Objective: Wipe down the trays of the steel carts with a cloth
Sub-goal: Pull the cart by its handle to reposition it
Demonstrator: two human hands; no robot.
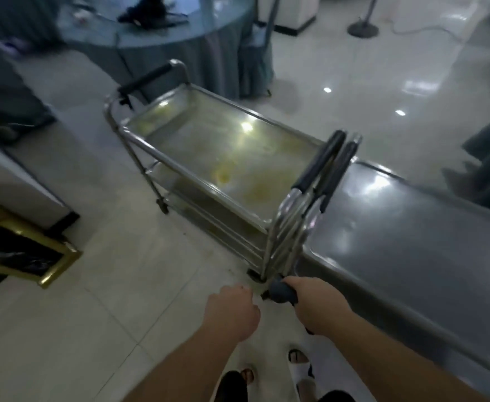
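Stained cart [223, 158] stands end-on against near cart [412, 227], long axis running away leftward; open floor [122, 285] alongside. Right hand [316, 306] grips near cart's handle [283, 294]; left hand [232, 311] fingers curled, empty.

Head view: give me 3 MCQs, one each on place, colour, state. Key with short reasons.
1. Where is the stained cart relative to the grey-topped cart?
A. To its left, handles meeting
B. Stacked on top of it
C. Behind the round table

2. What colour are the stains on the stained cart's top tray?
A. Blue
B. Yellowish
C. Red

3. What is the right hand doing?
A. Hanging open
B. Wiping with a cloth
C. Gripping a dark handle

Key:
1 A: the stained cart stands left of the grey-topped cart, their dark handles side by side.
2 B: yellowish patches mark the top tray.
3 C: the right hand curls round a dark handle; no cloth shows.
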